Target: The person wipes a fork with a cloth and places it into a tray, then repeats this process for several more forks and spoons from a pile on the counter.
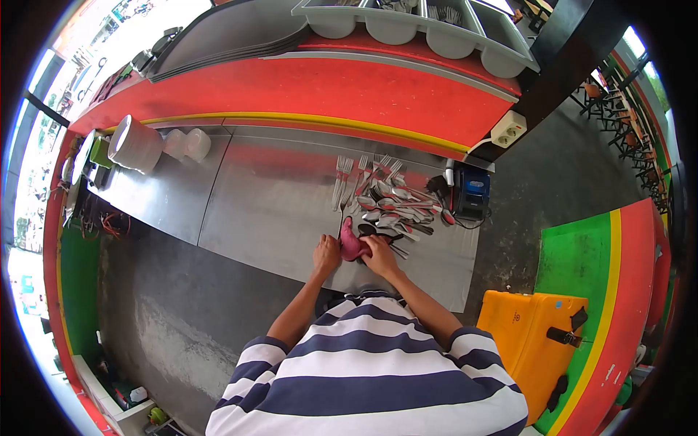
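Both my hands meet at a pink cloth [350, 243] on the steel counter [262, 203]. My left hand [326, 254] grips the cloth's left side. My right hand [379, 253] holds the cloth's right side, and a dark utensil [368, 229] pokes out just above it; whether the hand grips that too is hidden. Just beyond lies a heap of spoons [400, 207], with a few forks [347, 178] laid out at its far left.
A stack of white plates [134, 144] and white bowls [187, 144] stand far left on the counter. A grey cutlery tray [422, 25] sits on the red shelf above. A dark blue device [474, 192] and a wall socket [509, 129] are right of the spoons. A yellow box [531, 330] stands on the floor at right.
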{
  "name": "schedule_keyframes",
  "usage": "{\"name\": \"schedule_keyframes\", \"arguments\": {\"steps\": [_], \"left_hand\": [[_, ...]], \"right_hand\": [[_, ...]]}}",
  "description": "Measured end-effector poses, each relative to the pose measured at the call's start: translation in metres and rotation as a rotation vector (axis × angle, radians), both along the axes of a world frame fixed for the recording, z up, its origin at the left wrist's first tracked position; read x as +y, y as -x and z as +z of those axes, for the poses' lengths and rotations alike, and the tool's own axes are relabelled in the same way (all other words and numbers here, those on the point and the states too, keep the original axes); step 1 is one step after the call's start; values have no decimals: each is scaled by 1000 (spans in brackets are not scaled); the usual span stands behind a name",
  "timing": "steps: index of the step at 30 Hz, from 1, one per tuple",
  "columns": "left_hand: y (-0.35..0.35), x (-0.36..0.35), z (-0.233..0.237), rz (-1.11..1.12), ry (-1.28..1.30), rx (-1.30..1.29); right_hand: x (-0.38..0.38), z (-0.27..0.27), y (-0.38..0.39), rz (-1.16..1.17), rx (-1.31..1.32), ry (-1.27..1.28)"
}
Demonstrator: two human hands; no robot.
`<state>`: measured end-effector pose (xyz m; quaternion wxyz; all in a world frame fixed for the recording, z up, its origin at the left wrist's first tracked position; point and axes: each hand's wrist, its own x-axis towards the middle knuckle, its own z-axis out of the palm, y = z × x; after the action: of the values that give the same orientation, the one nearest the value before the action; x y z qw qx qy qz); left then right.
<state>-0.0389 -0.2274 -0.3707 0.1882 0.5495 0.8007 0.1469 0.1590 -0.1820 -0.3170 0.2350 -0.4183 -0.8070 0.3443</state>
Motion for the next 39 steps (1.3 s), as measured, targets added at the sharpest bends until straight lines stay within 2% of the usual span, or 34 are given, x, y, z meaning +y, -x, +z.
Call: {"name": "schedule_keyframes", "arguments": {"steps": [2, 3, 6, 9, 11, 13, 14, 17, 20, 22, 26, 29, 33, 39], "left_hand": [[2, -7, -13, -52, -159, -55], [3, -10, -11, -78, -239, -81], [-5, -14, 1, 275, -12, -793], [-27, -24, 25, 306, -241, -1187], [-33, -28, 41, 222, -256, -1119], [-48, -30, 56, 148, -311, -1041], [-56, -29, 61, 112, -349, -1026], [-69, -27, 66, 15, -413, -1003], [-68, -27, 71, -32, -310, -1042], [-67, -28, 95, -29, -153, -1069], [-64, -30, 92, -115, -130, -1043], [-65, -36, 110, -133, -91, -1001], [-70, -42, 124, -153, -30, -1008], [-69, -45, 129, -152, 37, -1096]], "right_hand": [[3, -12, 0, -116, 165, -11], [3, -10, -2, -168, 227, 102], [8, -3, -14, -262, 438, 442], [10, -9, -17, -282, 662, 577], [5, 10, -21, -208, 606, 695], [-4, 58, -9, -186, 600, 832], [-8, 53, -5, -133, 664, 791], [-16, 29, 4, -143, 616, 613], [-13, 22, 6, -234, 650, 668], [-13, 29, 7, -306, 629, 641], [-14, 43, 10, -385, 714, 610], [-12, 38, 0, -390, 685, 774], [-5, 36, 4, -536, 907, 791], [6, 40, -6, -586, 1226, 1012]]}}
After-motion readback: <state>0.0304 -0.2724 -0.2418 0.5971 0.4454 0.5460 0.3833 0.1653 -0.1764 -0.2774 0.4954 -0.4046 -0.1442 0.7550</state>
